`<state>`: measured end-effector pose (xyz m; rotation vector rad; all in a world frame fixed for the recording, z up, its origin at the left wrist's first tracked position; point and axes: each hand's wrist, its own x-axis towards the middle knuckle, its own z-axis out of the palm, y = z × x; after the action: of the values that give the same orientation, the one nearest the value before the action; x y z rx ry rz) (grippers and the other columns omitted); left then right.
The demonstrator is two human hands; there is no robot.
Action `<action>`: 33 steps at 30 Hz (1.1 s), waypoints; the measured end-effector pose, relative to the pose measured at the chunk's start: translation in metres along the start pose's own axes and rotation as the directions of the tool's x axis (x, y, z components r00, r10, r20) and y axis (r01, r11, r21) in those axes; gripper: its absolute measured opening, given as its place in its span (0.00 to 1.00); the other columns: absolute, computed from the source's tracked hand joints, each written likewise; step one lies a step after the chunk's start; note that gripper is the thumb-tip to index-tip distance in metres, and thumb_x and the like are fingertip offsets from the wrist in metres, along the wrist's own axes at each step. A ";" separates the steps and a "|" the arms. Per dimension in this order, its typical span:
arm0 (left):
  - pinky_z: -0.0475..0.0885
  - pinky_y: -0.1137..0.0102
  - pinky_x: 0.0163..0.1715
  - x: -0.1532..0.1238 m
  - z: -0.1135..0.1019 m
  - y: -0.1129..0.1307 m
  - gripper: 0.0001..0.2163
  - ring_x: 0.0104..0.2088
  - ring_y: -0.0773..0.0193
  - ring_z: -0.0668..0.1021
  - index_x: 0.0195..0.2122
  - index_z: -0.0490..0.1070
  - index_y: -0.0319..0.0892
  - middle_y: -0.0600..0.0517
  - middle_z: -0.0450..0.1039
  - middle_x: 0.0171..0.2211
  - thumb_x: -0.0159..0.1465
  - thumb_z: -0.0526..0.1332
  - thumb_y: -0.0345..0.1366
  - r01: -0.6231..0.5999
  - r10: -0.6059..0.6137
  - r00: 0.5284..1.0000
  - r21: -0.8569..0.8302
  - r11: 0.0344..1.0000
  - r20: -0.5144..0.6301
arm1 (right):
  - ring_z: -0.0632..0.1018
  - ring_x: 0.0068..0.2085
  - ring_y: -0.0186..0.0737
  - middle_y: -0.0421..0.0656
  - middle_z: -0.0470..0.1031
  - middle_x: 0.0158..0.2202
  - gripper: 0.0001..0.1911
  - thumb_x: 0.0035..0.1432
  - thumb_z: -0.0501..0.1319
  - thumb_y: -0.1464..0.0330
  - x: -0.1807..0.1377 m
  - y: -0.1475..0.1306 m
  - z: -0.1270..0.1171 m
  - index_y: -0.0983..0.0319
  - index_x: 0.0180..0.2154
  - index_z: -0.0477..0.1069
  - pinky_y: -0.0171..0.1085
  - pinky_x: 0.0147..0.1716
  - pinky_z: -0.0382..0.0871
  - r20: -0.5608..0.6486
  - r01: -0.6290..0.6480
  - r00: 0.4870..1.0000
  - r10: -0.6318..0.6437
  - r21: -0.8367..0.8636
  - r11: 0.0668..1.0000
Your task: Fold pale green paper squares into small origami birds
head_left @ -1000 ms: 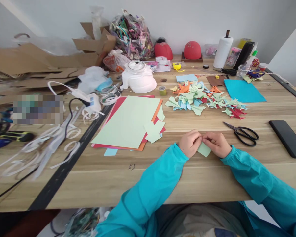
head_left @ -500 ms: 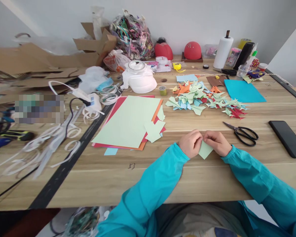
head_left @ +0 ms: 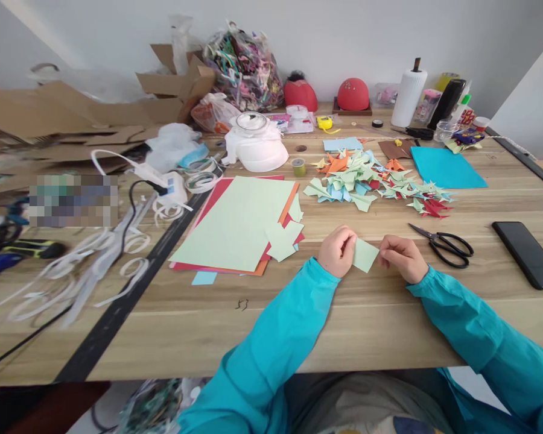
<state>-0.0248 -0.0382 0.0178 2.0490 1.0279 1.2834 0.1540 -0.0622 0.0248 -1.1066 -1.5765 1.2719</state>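
Observation:
A small light green paper square (head_left: 365,255) is held up over the table between my two hands. My left hand (head_left: 338,250) pinches its left edge, fingers closed. At the square's right corner, the bent fingertips of my right hand (head_left: 402,256) close together on the paper. Farther back lies a pile of small folded paper pieces (head_left: 355,170) in green, orange, blue and red. Black-handled scissors (head_left: 447,246) rest beyond my right hand. On the left sits a stack of coloured paper sheets (head_left: 235,223), with smaller green paper pieces (head_left: 284,240) on its right corner.
A phone (head_left: 528,253) lies at the right. Behind the pile are a turquoise sheet (head_left: 447,167), a spool (head_left: 299,167) and a yellow tape measure (head_left: 324,123). Cables, a white power strip (head_left: 174,190), white straps and cardboard (head_left: 95,108) crowd the left side.
My hands have moved apart, the left one shifting left and slightly up. The green square has turned and more of its face now shows between them.

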 end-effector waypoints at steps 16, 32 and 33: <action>0.61 0.72 0.27 0.000 0.002 0.003 0.10 0.26 0.67 0.66 0.26 0.64 0.40 0.53 0.62 0.25 0.63 0.50 0.36 0.164 -0.154 0.985 -0.151 0.975 0.075 | 0.67 0.19 0.30 0.39 0.69 0.19 0.15 0.56 0.56 0.57 0.002 0.009 0.006 0.63 0.27 0.64 0.32 0.20 0.62 0.020 -0.020 1.000 0.022 -0.078 0.997; 0.58 0.72 0.26 -0.005 0.008 0.005 0.10 0.24 0.69 0.64 0.22 0.62 0.40 0.55 0.59 0.21 0.60 0.52 0.34 0.129 -0.088 0.953 -0.124 0.984 0.289 | 0.63 0.22 0.30 0.38 0.63 0.21 0.11 0.57 0.53 0.63 0.002 0.005 0.005 0.63 0.29 0.65 0.31 0.21 0.58 -0.022 0.099 0.994 -0.109 -0.266 0.959; 0.58 0.72 0.26 -0.005 0.008 0.005 0.10 0.24 0.69 0.64 0.22 0.62 0.40 0.55 0.60 0.21 0.60 0.52 0.34 0.131 -0.090 0.953 -0.127 0.983 0.289 | 0.63 0.22 0.30 0.37 0.63 0.21 0.11 0.57 0.53 0.63 0.002 0.004 0.005 0.63 0.29 0.64 0.31 0.21 0.57 -0.030 0.094 0.994 -0.106 -0.268 0.959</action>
<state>-0.0171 -0.0451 0.0155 1.9635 0.8783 0.9456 0.1497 -0.0609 0.0200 -1.1944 -1.7838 0.9815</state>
